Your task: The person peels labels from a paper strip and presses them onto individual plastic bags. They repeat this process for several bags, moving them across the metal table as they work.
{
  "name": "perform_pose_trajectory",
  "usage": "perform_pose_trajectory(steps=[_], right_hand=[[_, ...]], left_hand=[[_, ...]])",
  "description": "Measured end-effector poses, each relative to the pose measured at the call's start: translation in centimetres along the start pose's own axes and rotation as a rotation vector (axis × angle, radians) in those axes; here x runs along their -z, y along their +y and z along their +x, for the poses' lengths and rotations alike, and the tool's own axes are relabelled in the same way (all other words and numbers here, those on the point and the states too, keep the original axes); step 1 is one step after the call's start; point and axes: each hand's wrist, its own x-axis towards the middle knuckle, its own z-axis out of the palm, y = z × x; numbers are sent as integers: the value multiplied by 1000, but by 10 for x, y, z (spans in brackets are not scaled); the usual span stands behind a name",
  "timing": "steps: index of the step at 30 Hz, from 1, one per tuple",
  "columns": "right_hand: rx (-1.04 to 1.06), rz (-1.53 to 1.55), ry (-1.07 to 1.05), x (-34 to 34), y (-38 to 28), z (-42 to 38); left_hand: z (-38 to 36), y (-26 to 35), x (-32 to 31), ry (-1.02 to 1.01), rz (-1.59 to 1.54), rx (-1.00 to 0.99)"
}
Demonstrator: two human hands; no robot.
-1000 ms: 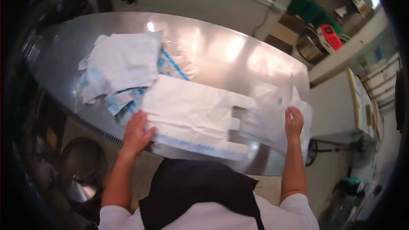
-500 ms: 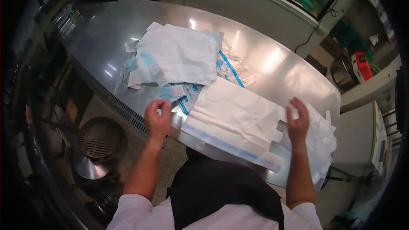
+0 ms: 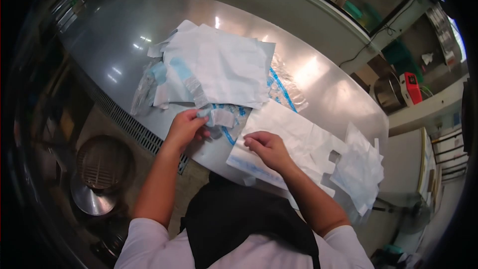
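A white plastic bag with a blue-tinted band along its near edge lies flat on the metal table. My right hand is over its left part, fingers bent and thumb close to them, nothing visible in the grasp. Left of the bag, my left hand has its fingers curved and apart, with the fingertips right at a small light-blue and clear plastic piece. Beyond both hands spreads a pile of white plastic sheets, with clear blue-printed wrapping showing from under it.
More crumpled white bags lie at the table's right end. The steel table has a slotted grate along its near left side. A round metal strainer-like vessel stands below left. A red device is at far right.
My right hand has moved left from the bag's right end to over its left part. My left hand has shifted slightly toward the small plastic piece. The view has shifted a little.
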Motion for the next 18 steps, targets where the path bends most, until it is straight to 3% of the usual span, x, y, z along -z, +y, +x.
perform_pose_trajectory(steps=[1, 4, 9, 11, 12, 13, 15, 18], right_hand=[[1, 2, 14, -5, -5, 4], [-404, 423, -153, -18, -26, 17], [-282, 479, -8, -24, -36, 27], [-224, 451, 26, -19, -41, 31], [-207, 410, 40, -17, -44, 32], [-192, 367, 55, -16, -47, 33], [-200, 337, 74, -15, -49, 34], [-223, 255, 65, -10, -47, 34]], left_hand=[[-6, 0, -1, -12, 7, -3], [-21, -2, -6, -234, -286, -1], [-28, -10, -14, -395, -366, 40], [-25, -10, -13, -703, -366, -138], [-21, -8, -14, -788, -442, -104], [-18, -6, -13, -793, -444, -94], [-17, -2, -12, -556, -264, -12], [-13, 5, -20, -478, -84, -65]])
